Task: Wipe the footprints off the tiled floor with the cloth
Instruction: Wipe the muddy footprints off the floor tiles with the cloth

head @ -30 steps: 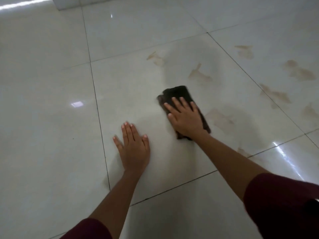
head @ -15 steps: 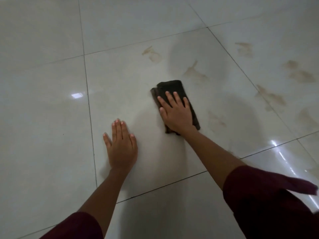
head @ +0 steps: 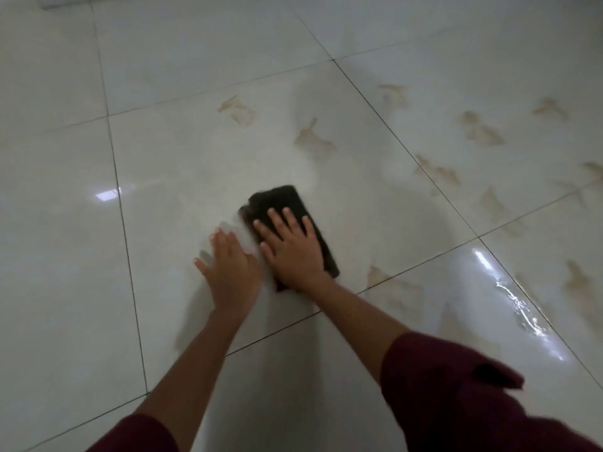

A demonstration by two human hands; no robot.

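A dark folded cloth [head: 280, 199] lies flat on the glossy pale tiled floor [head: 182, 151]. My right hand [head: 292, 247] presses down on it with fingers spread. My left hand [head: 230, 270] rests flat on the tile right beside it on the left, fingers apart, holding nothing. Brown muddy footprints mark the tiles: one [head: 315, 141] just beyond the cloth, another [head: 238, 109] farther left, one [head: 375, 277] near the right of my right wrist, and several [head: 479, 132] across the right-hand tiles.
Dark grout lines [head: 120, 203] divide the large tiles. A bright light reflection [head: 518, 305] glares on the tile at the right. A pale wall base [head: 65, 0] shows at the top left. My dark red sleeves fill the bottom.
My right hand has slid the cloth toward me and to the left, and the smear to its right has faded. My left hand now sits close against the right hand.
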